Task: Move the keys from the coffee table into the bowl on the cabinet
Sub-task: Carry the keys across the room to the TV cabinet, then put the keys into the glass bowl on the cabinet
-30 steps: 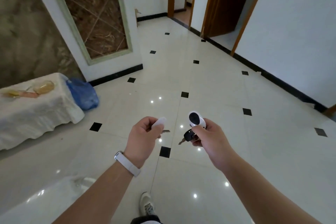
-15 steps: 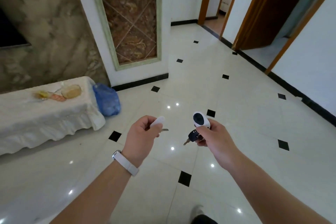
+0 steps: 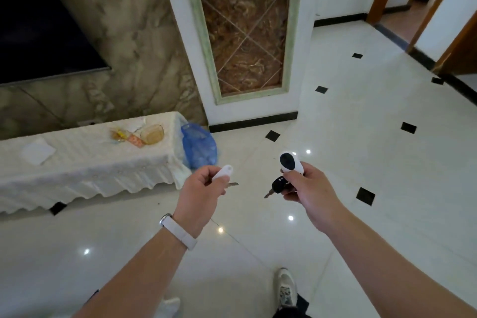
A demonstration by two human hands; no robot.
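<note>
Amber glass bowl [image 3: 152,134] sits on the cloth-draped counter [image 3: 85,162], well apart from both hands — I'd carry on toward it, keeping the keys pinched. My left hand [image 3: 200,195] is closed on a white-fobbed key [image 3: 224,172]; my right hand [image 3: 308,188] clamps the black-and-white fob bunch [image 3: 286,170], forearms level, knuckles up

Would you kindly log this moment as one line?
phase: carrying | left hand: white tag key | right hand: black key, white fob | bowl: on cabinet, ahead left
</note>
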